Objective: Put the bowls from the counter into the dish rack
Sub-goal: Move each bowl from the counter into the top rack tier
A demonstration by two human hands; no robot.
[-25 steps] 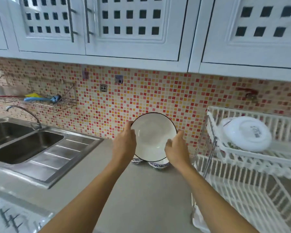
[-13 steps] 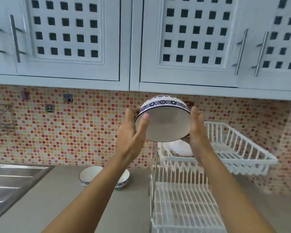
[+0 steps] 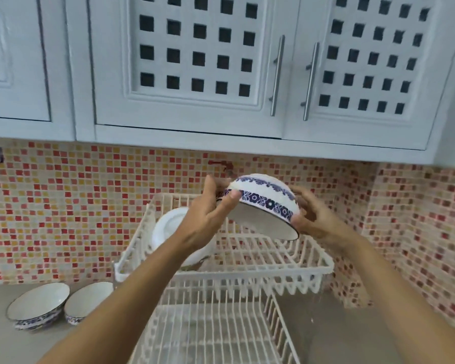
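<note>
Held bowl: the blue-patterned white ceramic bowl (image 3: 263,206) sits tilted, mouth down, between both hands, above the rack's upper tier.
Rack: the white wire two-tier dish rack (image 3: 247,269) holds a white plate (image 3: 168,227) at the upper tier's left end.
Counter: two blue-rimmed white bowls (image 3: 58,304) stand side by side, left of the rack.

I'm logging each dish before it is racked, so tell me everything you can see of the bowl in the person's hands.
The held bowl looks like glazed white ceramic, with two blue floral bands outside, a dark rim line and a plain white inside. It is tipped nearly upside down, opening facing down and toward the camera, above the dish rack's upper tier without touching it. The left hand and right hand grip opposite sides.
</note>
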